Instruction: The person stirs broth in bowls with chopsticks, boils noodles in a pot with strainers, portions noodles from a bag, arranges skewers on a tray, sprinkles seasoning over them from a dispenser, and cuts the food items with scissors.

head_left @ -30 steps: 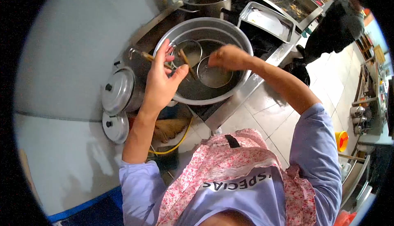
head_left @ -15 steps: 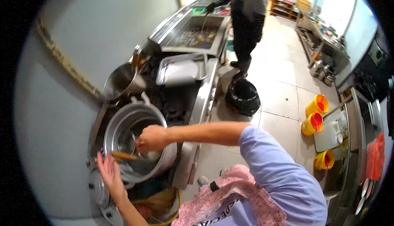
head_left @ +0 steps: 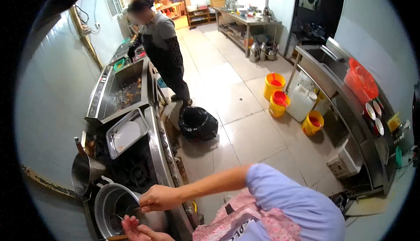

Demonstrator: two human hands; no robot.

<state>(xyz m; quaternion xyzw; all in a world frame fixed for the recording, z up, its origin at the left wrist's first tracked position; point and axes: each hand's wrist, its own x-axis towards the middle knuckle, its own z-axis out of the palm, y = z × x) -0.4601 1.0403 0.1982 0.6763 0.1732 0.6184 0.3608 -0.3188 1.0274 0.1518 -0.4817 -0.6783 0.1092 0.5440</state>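
At the bottom of the head view, my right hand (head_left: 158, 198) is closed above the rim of a large metal pot (head_left: 101, 204). A thin curved metal piece shows just left of its fingers; what the fingers grip is hard to make out. Lower down, my left hand (head_left: 139, 231) is palm up over the pot's near side, its fingers loosely apart. Beside it lies part of a wooden handle (head_left: 116, 238), cut off by the frame edge. Inside the pot I can make out grey metal, but not the contents.
A deep pan (head_left: 82, 173) and a metal tray (head_left: 127, 133) stand by the burner (head_left: 138, 171). Beyond, a co-worker (head_left: 164, 50) works at a fryer (head_left: 124, 93). A black-bagged bin (head_left: 197, 125), yellow buckets (head_left: 274, 86) and a white jug (head_left: 301, 103) occupy the floor.
My view has swung up and to the right, so pot and hands sit lower in it. My left hand is now nearer to my right, and the wooden handle is mostly out of view.
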